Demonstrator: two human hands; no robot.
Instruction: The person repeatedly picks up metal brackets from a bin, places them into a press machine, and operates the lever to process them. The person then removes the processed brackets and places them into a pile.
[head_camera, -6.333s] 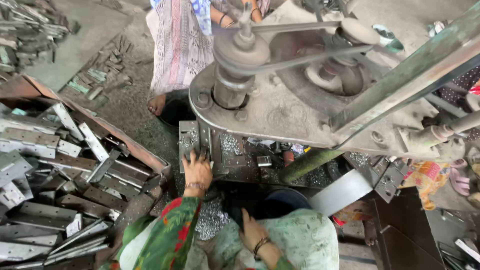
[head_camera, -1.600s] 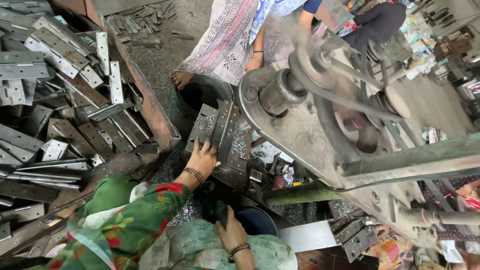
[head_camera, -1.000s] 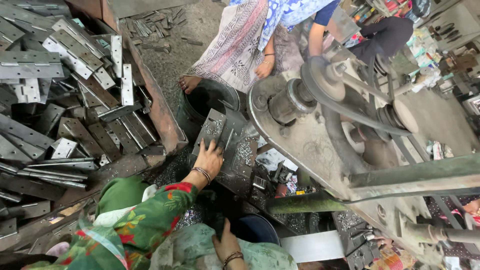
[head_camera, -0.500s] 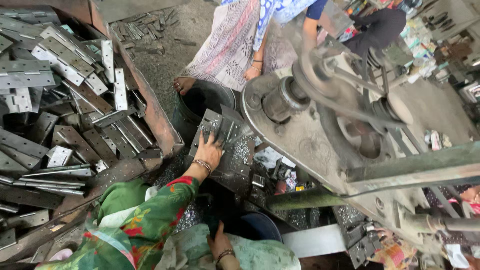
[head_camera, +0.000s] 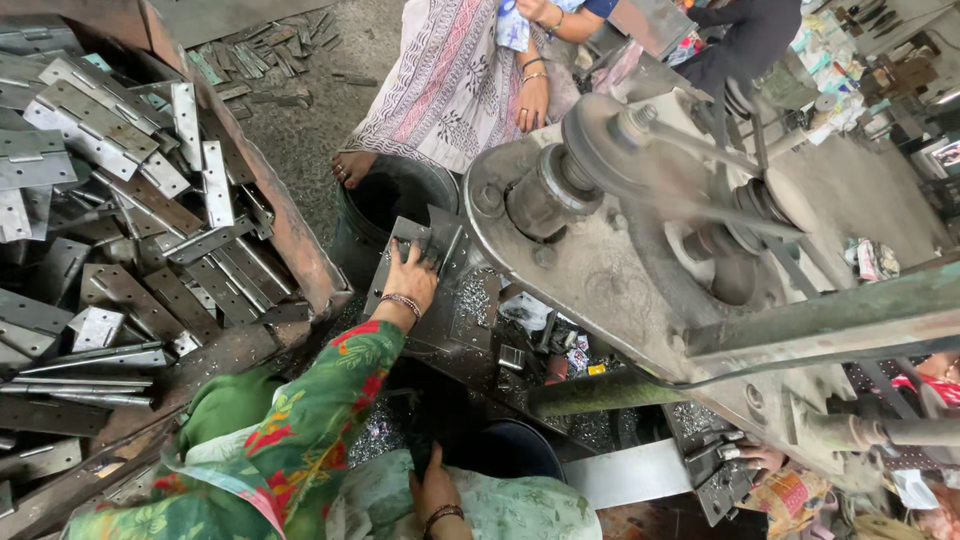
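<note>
My left hand (head_camera: 408, 280), in a green floral sleeve with a bead bracelet, reaches forward onto a stack of grey metal plates (head_camera: 440, 245) leaning on the press machine's bed. Its fingers curl over the plates' upper edge. My right hand (head_camera: 436, 490) lies low on my lap beside a dark blue bucket (head_camera: 515, 452). Its fingers touch something dark, and what they hold is unclear. Small metal scraps (head_camera: 470, 297) lie just right of the plates.
A rusty wooden bin (head_camera: 285, 215) full of grey hinge plates (head_camera: 95, 130) fills the left. A black bucket (head_camera: 395, 195) stands behind the stack. A belt-driven flywheel (head_camera: 620, 140) spins on the right. Another person (head_camera: 450, 80) stands beyond; someone's hand (head_camera: 762, 457) works at lower right.
My left hand has stayed on the plate stack, shifting only slightly. My right hand has sunk lower on my lap. The view has swung a little over the machine.
</note>
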